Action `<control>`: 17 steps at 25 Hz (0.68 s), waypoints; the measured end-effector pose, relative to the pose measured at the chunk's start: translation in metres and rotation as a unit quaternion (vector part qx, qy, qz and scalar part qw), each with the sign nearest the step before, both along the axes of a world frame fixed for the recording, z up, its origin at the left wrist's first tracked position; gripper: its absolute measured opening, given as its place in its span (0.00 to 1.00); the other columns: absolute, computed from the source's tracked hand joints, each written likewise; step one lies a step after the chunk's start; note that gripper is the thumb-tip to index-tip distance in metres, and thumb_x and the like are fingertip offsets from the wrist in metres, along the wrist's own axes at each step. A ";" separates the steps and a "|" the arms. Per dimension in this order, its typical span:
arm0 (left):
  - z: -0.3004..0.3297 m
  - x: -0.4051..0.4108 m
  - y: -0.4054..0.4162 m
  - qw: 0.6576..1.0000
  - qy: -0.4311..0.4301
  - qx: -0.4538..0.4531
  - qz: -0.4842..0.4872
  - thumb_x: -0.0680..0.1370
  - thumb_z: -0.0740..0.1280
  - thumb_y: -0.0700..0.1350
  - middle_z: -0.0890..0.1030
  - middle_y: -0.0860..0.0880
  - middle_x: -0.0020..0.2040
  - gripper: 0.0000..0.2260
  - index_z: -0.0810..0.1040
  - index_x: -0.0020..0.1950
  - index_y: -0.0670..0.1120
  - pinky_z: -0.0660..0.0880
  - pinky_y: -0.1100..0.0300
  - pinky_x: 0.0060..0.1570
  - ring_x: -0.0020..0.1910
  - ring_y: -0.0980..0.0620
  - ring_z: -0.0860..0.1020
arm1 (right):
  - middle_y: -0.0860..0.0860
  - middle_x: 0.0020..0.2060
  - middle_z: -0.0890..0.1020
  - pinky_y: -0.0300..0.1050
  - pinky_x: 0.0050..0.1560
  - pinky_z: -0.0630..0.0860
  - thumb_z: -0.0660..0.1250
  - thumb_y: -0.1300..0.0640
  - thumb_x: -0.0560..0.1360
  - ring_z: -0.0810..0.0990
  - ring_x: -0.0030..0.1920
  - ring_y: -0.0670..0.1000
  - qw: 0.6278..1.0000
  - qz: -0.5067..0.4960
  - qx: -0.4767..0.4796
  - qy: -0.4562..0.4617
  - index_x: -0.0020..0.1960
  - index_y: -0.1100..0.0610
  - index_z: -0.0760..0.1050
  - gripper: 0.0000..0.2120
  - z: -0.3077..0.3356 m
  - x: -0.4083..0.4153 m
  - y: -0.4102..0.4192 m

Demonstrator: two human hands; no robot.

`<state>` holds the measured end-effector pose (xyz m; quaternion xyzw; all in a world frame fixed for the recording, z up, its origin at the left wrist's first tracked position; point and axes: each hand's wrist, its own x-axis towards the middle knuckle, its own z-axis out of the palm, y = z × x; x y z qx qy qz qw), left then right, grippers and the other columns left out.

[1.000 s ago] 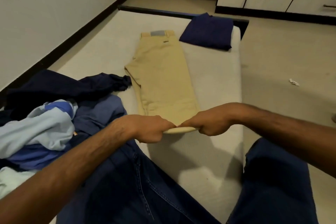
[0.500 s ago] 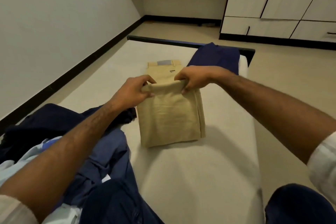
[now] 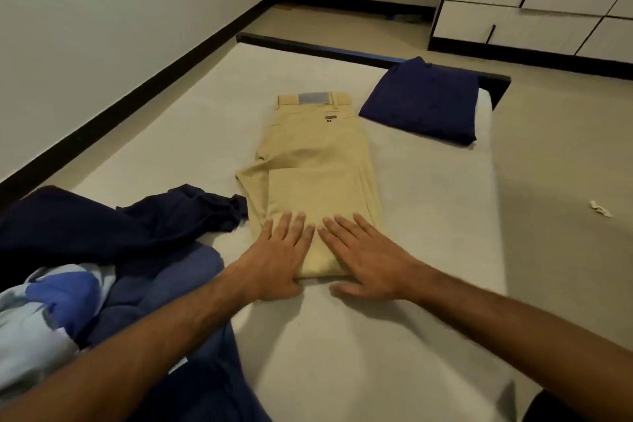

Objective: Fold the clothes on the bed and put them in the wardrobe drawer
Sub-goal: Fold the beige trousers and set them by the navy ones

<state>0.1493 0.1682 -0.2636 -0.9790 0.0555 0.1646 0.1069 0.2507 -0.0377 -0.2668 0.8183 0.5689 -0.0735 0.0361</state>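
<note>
Beige trousers (image 3: 315,161) lie folded over on the white mattress (image 3: 428,216), waistband at the far end. My left hand (image 3: 279,255) and my right hand (image 3: 366,253) press flat on the near folded end, side by side, fingers straight and spread. A folded navy garment (image 3: 421,101) sits at the far right corner of the bed. A heap of unfolded clothes (image 3: 102,250), dark navy, blue and pale blue, lies at the left. The wardrobe drawer (image 3: 513,27) with a dark handle is at the back right, closed.
A white wall with a black skirting (image 3: 113,106) runs along the bed's left side. The dark bed frame (image 3: 342,53) ends the mattress at the far side. Beige floor lies to the right, with a small white scrap (image 3: 600,209) on it.
Both hands gripped the trouser hem, carried it up to the waistband, then let go. They have come back to the near fold and now lie flat on it.
</note>
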 end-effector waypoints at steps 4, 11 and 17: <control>-0.003 0.007 -0.006 0.999 -0.019 0.030 0.031 0.79 0.62 0.46 0.38 0.35 0.80 0.41 0.36 0.80 0.40 0.47 0.34 0.76 0.79 0.32 0.40 | 0.62 0.81 0.51 0.61 0.80 0.47 0.63 0.42 0.77 0.50 0.81 0.63 0.999 -0.036 -0.014 -0.036 0.83 0.58 0.43 0.44 -0.019 0.014 -0.003; 0.039 -0.011 -0.022 0.988 0.112 -0.075 0.076 0.81 0.58 0.36 0.36 0.39 0.80 0.37 0.36 0.81 0.42 0.44 0.38 0.77 0.80 0.38 0.38 | 0.63 0.81 0.49 0.56 0.80 0.51 0.56 0.62 0.84 0.51 0.81 0.62 0.994 -0.066 -0.085 0.031 0.83 0.57 0.43 0.33 0.041 -0.017 -0.005; 0.082 -0.049 -0.045 0.956 0.230 -0.179 0.038 0.80 0.57 0.35 0.57 0.40 0.80 0.29 0.53 0.81 0.43 0.58 0.53 0.73 0.76 0.42 0.61 | 0.58 0.76 0.67 0.52 0.73 0.65 0.60 0.65 0.81 0.67 0.74 0.59 0.970 -0.082 -0.142 0.182 0.81 0.56 0.57 0.30 0.092 -0.072 -0.035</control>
